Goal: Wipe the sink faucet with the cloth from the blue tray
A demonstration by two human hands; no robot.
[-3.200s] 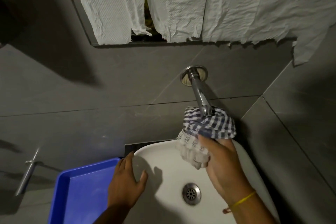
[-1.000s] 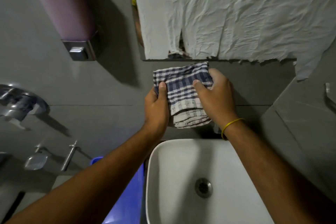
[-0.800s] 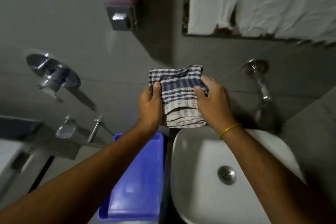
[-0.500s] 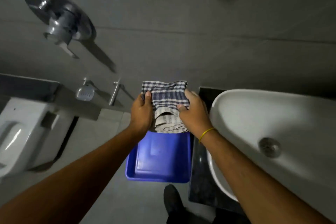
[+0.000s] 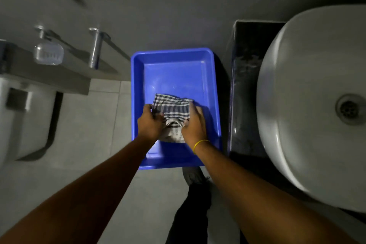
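Observation:
A folded blue-and-white checked cloth (image 5: 173, 108) lies low inside the blue tray (image 5: 174, 59), at its middle. My left hand (image 5: 149, 123) grips the cloth's left edge and my right hand (image 5: 193, 124), with a yellow band at the wrist, grips its right edge. The white sink (image 5: 309, 105) with its metal drain (image 5: 349, 109) fills the right side. The faucet is out of view.
A dark counter (image 5: 245, 89) lies between the tray and the sink. On the left wall are a chrome bar (image 5: 96, 47) and a clear soap dish (image 5: 48, 53). A white toilet (image 5: 21, 123) stands at the far left. My leg and shoe (image 5: 195, 184) are below the tray.
The cloth has left the faucet, been folded in both hands and brought left and down into the blue tray. My view has swung left and downward, away from the faucet.

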